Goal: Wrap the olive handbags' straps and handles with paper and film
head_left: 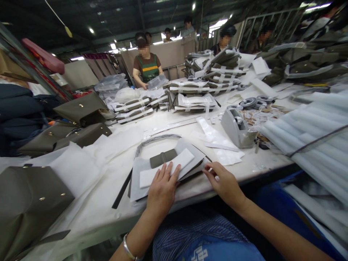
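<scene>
A flat bag piece covered with white tissue paper [137, 164] lies at the table's front edge, its wrapped handle [146, 139] arching away from me. On it rest a dark olive flap [162, 158] and a white foam strip [186, 157]. My left hand [163, 186] lies with fingers spread on the foam strip and paper, palm down. At the right corner of the bag piece, my right hand [224, 181] has thumb and forefinger pinched near the paper edge; what lies between them is too small to make out.
Olive bags [81, 108] stand at the left, another [29, 195] at the front left. Stacked wrapped bags [190, 103] lie behind. A grey tape dispenser [235, 130] and white foam sheets [312, 127] are at the right. A person [148, 67] works across the table.
</scene>
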`<state>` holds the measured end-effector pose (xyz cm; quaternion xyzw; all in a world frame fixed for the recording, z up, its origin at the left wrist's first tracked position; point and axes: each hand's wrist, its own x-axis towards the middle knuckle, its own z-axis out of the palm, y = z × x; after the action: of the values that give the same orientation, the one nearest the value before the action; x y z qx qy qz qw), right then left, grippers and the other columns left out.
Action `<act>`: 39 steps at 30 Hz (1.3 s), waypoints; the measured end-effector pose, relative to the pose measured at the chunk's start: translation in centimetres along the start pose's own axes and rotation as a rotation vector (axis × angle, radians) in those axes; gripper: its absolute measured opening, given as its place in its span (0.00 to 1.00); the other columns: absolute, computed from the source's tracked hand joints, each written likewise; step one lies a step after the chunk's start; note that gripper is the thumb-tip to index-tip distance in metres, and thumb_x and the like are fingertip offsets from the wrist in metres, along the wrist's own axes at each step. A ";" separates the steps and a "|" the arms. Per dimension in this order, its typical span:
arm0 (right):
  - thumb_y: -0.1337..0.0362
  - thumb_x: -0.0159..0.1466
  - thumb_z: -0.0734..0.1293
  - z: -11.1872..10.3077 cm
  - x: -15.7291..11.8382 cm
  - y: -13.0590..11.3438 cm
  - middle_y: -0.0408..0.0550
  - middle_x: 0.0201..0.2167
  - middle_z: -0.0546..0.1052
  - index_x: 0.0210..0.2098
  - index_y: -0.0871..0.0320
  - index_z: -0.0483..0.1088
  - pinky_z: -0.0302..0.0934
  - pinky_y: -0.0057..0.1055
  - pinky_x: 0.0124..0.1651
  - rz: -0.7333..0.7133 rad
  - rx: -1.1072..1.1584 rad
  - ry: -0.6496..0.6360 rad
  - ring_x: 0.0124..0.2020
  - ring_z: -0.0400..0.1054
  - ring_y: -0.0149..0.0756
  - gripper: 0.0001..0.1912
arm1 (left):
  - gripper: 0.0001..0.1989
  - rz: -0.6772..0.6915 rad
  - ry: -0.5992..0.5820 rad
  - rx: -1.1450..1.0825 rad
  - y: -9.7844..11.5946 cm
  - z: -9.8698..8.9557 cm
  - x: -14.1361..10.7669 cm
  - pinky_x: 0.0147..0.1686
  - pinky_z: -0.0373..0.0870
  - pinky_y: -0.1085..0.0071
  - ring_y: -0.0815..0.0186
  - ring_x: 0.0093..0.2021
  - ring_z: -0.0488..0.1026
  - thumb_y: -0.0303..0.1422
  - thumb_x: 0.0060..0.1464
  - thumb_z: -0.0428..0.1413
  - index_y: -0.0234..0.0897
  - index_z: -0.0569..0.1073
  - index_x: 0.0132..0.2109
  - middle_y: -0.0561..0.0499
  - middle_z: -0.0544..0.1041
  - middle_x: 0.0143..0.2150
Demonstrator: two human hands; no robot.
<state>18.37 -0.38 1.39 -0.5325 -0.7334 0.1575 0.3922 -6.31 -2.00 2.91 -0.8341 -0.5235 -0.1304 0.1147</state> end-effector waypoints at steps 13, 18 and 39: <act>0.57 0.54 0.76 -1.5 0.6 -2.1 0.52 0.50 0.76 0.51 0.58 0.67 0.61 0.39 0.62 0.894 1.220 -0.128 0.52 0.71 0.41 0.28 | 0.28 0.041 0.063 -0.029 -0.6 0.1 -0.3 0.59 0.66 0.53 0.51 0.65 0.63 0.32 0.63 0.53 0.42 0.58 0.68 0.45 0.65 0.66; 0.58 0.56 0.74 -0.8 1.7 -3.9 0.48 0.50 0.76 0.43 0.56 0.72 0.57 0.39 0.64 0.763 1.245 -0.265 0.55 0.68 0.40 0.17 | 0.27 0.051 0.126 -0.037 -1.7 0.2 -1.1 0.61 0.65 0.55 0.52 0.66 0.61 0.32 0.65 0.50 0.40 0.57 0.69 0.46 0.64 0.67; 0.50 0.69 0.60 -3.8 5.4 0.1 0.51 0.44 0.79 0.42 0.55 0.74 0.65 0.42 0.55 0.140 0.226 -0.258 0.46 0.74 0.44 0.17 | 0.39 -0.130 0.286 -0.048 -1.7 0.7 -1.8 0.64 0.60 0.53 0.53 0.69 0.54 0.26 0.60 0.54 0.41 0.44 0.72 0.43 0.58 0.70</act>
<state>20.54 3.81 5.98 -0.5102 -0.7163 0.3330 0.3401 -8.51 -2.58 1.77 -0.7739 -0.5515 -0.2675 0.1595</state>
